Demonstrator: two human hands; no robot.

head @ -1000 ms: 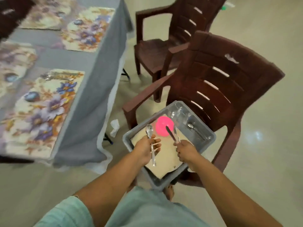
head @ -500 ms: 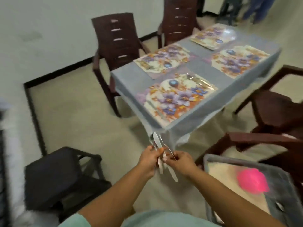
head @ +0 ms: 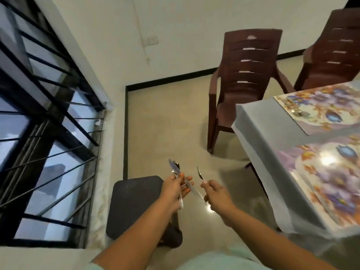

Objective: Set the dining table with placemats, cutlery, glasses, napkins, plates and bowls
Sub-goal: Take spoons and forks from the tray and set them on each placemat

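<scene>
Two hands hold cutlery over the floor, beside the table (head: 259, 133). Left hand (head: 175, 187) grips a knife (head: 174, 169) with curled fingers. Right hand (head: 216, 193) pinches a spoon (head: 199, 173).

A dining table (head: 259, 133) fills the right side of the frame, covered by a pale grey cloth (head: 253, 145) that hangs over its near corner. Two floral placemats lie flat on it: one (head: 323, 106) at the upper right, with blurred silver cutlery (head: 297, 112) resting on it, and another (head: 335, 178) at the lower right. The beige floor (head: 165, 123) carries two brown plastic chairs (head: 245, 75) near the table and a dark stool (head: 132, 203) at lower centre.
</scene>
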